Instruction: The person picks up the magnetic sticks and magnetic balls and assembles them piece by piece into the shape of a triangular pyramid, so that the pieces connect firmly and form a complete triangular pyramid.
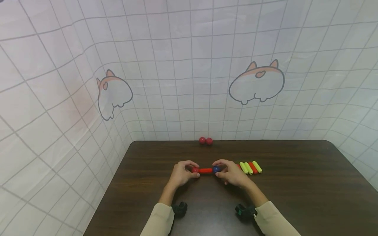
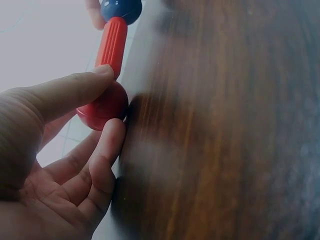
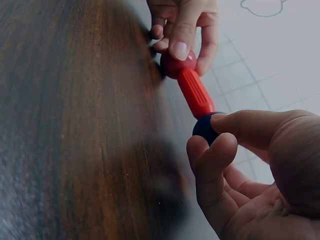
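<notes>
Between the hands lies a red ridged rod [image 1: 205, 170] with a ball at each end. My left hand [image 1: 180, 174] pinches the dark red ball [image 2: 104, 107] between thumb and fingers. At the rod's other end, my right hand [image 1: 233, 172] pinches the blue ball [image 3: 204, 127]. In both wrist views the rod meets each ball end to end; how deep it sits in them is hidden. The remaining fingers of both hands are curled loosely near the tabletop.
Two red balls [image 1: 205, 141] sit side by side at the table's back edge. Right of my right hand, several yellow and red rods [image 1: 250, 167] lie in a row, partly covered by the hand. A gridded white cloth [image 1: 177, 82] hangs behind the dark wooden table [image 1: 295, 183].
</notes>
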